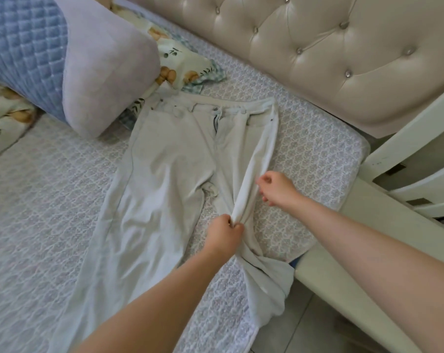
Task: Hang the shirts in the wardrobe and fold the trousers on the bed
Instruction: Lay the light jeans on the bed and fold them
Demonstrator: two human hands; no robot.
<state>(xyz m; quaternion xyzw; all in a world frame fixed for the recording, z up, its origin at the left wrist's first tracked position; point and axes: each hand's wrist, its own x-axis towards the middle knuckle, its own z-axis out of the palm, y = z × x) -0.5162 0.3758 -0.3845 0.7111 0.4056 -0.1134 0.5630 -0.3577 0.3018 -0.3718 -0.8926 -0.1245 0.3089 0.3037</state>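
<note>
Pale grey-white trousers (170, 174) lie front-up on the bed (50, 194), waistband at the far end, fly open. Inner leg lies flat along the sheet. Leg nearer the bed edge has its outer seam pulled up into a narrow ridge. Its lower end is crumpled and hangs over the edge.

A blue-and-lilac pillow (63, 59) rests over a floral cloth (182, 62), near the tufted headboard (343, 52).
</note>
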